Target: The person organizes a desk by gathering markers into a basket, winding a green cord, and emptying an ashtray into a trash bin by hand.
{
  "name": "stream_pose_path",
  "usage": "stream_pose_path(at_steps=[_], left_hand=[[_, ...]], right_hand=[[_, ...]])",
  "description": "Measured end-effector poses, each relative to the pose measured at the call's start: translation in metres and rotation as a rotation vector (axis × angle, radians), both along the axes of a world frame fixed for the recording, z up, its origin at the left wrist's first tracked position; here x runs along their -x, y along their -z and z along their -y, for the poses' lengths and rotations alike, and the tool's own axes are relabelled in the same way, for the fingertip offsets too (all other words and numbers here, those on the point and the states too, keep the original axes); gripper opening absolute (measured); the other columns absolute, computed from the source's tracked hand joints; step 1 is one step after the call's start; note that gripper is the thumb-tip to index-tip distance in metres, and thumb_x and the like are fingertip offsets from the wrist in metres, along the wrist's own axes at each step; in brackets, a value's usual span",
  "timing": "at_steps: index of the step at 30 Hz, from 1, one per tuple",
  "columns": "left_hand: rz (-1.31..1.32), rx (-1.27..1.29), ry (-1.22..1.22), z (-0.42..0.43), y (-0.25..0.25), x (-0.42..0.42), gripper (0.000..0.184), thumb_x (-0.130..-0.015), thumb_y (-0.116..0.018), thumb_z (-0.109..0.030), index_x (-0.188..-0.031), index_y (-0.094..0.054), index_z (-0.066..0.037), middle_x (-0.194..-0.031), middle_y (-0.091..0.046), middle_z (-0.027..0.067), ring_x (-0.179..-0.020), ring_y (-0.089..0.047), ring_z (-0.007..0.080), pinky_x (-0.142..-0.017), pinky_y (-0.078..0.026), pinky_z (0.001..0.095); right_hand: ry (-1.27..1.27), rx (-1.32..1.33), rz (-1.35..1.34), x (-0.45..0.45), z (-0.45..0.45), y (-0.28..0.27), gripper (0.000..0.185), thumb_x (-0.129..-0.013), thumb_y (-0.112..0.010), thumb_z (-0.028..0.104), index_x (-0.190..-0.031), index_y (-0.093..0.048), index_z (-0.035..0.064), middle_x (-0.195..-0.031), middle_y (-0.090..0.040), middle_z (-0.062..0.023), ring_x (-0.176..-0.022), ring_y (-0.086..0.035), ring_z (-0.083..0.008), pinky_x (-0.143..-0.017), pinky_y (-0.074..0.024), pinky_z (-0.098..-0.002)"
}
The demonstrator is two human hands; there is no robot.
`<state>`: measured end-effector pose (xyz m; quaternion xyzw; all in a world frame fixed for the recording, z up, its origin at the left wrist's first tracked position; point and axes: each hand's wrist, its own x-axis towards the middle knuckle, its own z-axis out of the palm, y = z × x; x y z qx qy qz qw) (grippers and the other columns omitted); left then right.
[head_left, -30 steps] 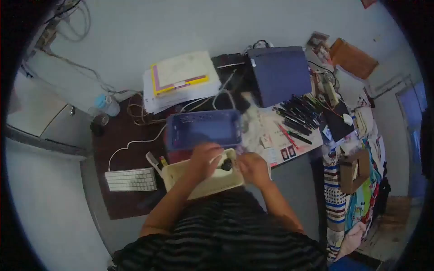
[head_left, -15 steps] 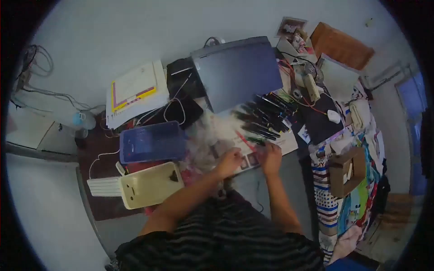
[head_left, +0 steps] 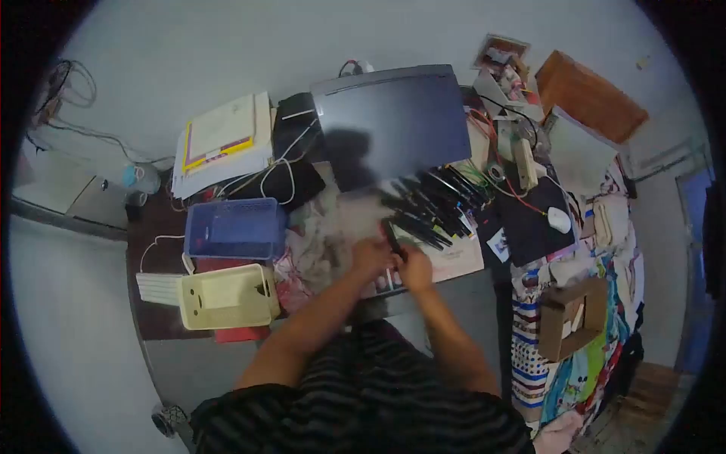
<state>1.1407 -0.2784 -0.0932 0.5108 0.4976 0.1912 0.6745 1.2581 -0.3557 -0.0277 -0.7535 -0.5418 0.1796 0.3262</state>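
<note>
My right hand (head_left: 416,269) is closed round a dark pen (head_left: 392,237) that points up and away from me. Close beside it, my left hand (head_left: 370,259) has its fingers pressed together at the pen's lower part; what they pinch is hidden. Both hands are over a printed sheet (head_left: 454,261) near the table's front edge. Just beyond them lies a spread pile of black pens (head_left: 431,204). To the left are a cream basket (head_left: 227,301) and a blue basket (head_left: 236,231), with a crumpled cloth (head_left: 314,242) between them and my hands.
A closed laptop (head_left: 389,125) lies behind the pens. Stacked papers (head_left: 223,144) are at the back left, and a white keyboard (head_left: 157,289) at the left edge. On the right are cables, a white mouse (head_left: 559,220), an open cardboard box (head_left: 573,318) and piled fabric.
My hands have moved from the cream basket to the sheet at the right, then come together. The dark pen is now in my right hand. The view has turned rightward.
</note>
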Motion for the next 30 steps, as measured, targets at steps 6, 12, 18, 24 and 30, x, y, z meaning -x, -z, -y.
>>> stream_pose_path(at_steps=[6, 12, 18, 24, 30], left_hand=[[-0.040, 0.154, -0.065, 0.003, -0.048, 0.015, 0.017, -0.082, -0.054, -0.005, -0.090, -0.056, 0.009, -0.077, -0.059, 0.0146, -0.064, -0.061, 0.0207, -0.057, -0.055, 0.0330], [-0.012, -0.053, -0.078, -0.004, -0.055, 0.055, 0.017, -0.080, -0.057, -0.003, -0.093, -0.054, 0.007, -0.088, -0.058, 0.0152, -0.077, -0.061, 0.0213, -0.066, -0.055, 0.0335], [0.143, -0.075, -0.311, -0.023, -0.179, 0.126, 0.025, -0.075, -0.061, -0.001, -0.097, -0.052, 0.006, -0.096, -0.056, 0.0132, -0.079, -0.061, 0.0209, -0.070, -0.053, 0.0301], [0.081, -0.173, -0.438, -0.051, -0.215, 0.214, 0.027, -0.076, -0.059, -0.002, -0.101, -0.051, 0.006, -0.097, -0.057, 0.0121, -0.079, -0.061, 0.0198, -0.074, -0.052, 0.0291], [0.321, -0.025, -0.581, -0.094, -0.156, 0.305, 0.030, -0.078, -0.053, 0.000, -0.107, -0.048, 0.006, -0.096, -0.055, 0.0130, -0.086, -0.058, 0.0222, -0.073, -0.051, 0.0299]], right_hand=[[-0.060, 0.174, -0.487, 0.008, -0.012, 0.005, 0.015, -0.077, -0.058, 0.004, -0.090, -0.061, -0.0011, -0.067, -0.062, -0.0072, -0.060, -0.057, -0.0104, -0.054, -0.0444, -0.0243], [-0.076, 0.105, -0.881, 0.044, -0.027, -0.048, 0.019, -0.073, -0.060, 0.000, -0.092, -0.060, -0.0001, -0.074, -0.060, -0.0050, -0.059, -0.052, -0.0098, -0.055, -0.0428, -0.0236], [-0.289, 0.052, -0.602, 0.105, -0.067, -0.114, 0.028, -0.075, -0.056, 0.001, -0.102, -0.055, -0.0009, -0.082, -0.059, -0.0097, -0.071, -0.055, -0.0160, -0.065, -0.0439, -0.0263], [-0.549, -0.174, -0.049, 0.189, -0.131, -0.109, 0.040, -0.071, -0.054, 0.002, -0.111, -0.046, 0.0022, -0.103, -0.049, -0.0193, -0.089, -0.053, -0.0372, -0.074, -0.0451, -0.0415], [-0.629, -0.015, 0.113, 0.261, -0.173, -0.076, 0.041, -0.070, -0.052, 0.000, -0.110, -0.046, 0.0044, -0.102, -0.049, -0.0179, -0.090, -0.053, -0.0376, -0.074, -0.0455, -0.0428]])
